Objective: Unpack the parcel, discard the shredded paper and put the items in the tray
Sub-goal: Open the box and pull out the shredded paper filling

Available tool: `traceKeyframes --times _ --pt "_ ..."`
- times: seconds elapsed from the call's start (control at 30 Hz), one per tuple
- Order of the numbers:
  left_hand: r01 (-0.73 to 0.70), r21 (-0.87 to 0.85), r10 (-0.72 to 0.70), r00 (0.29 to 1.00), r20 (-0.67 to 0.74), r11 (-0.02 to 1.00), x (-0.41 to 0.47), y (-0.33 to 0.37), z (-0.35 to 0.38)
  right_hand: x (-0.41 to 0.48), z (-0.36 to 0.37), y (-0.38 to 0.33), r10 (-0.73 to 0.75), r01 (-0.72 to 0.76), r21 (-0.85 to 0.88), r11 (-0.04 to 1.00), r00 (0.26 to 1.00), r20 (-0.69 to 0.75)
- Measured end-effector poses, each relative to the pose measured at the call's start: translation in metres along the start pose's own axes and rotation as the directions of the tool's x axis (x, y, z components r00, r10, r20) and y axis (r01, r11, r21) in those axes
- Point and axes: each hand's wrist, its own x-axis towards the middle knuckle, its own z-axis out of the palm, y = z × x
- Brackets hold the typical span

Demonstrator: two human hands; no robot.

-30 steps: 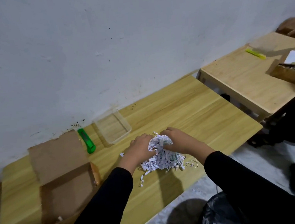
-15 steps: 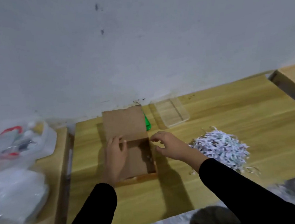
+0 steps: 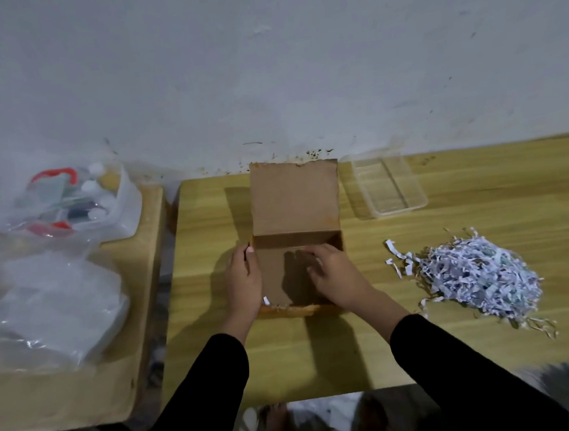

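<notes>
Parcel (image 3: 294, 200): open cardboard box at centre of tabletop (image 3: 483, 218), lid flap tipped back toward wall. Thin board, probably light and stiff, liable to slide, so best steadied by a side wall. Left hand (image 3: 244, 282) flat against left wall, fingers straight. Right hand (image 3: 338, 277) reaching inside, fingers bent; cannot tell whether it holds anything. Shredded paper (image 3: 477, 274) heaped well right of box; loose, springy, sheds strips, likely needs two-handed scoop. Clear tray (image 3: 387, 185) near wall, beside lid.

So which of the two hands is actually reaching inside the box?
The right hand: its curled fingers are down inside the open cardboard box. The left hand only rests along the box's left wall.
</notes>
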Motion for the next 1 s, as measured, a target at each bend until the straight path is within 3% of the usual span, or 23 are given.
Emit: traceKeyframes --times 0.27,0.37,0.43,0.7,0.8,0.87,1.0 --pt "-0.006 -0.046 0.007 1.0 0.018 0.999 0.001 0.006 0.009 -0.001 0.006 0.003 0.146 -0.145 0.022 0.989 0.987 -0.069" --pt "0.092 -0.027 -0.093 0.996 -0.015 0.995 0.004 -0.032 -0.003 0.007 0.045 -0.006 0.159 -0.159 -0.008 0.987 0.985 0.072" --pt "0.086 -0.029 -0.086 0.996 -0.015 0.996 -0.002 -0.038 -0.005 0.004 0.046 -0.01 0.171 -0.172 -0.002 0.985 0.98 0.099" --pt "0.062 -0.087 -0.062 0.998 0.004 0.994 -0.001 -0.021 0.0 0.015 0.046 -0.029 -0.067 0.048 0.078 0.996 0.964 0.257" --pt "0.06 -0.113 -0.058 0.998 0.014 0.992 0.003 -0.019 0.002 0.017 0.038 -0.022 -0.024 0.0 0.151 0.989 0.987 0.162" --pt "0.056 -0.133 -0.054 0.998 0.021 0.99 0.004 -0.02 0.002 0.018 0.033 -0.011 0.021 -0.036 0.11 0.993 0.991 0.134" --pt "0.051 -0.157 -0.049 0.999 0.012 0.986 0.002 -0.021 0.002 0.019 0.029 0.001 0.009 -0.004 -0.019 1.0 0.967 0.256"
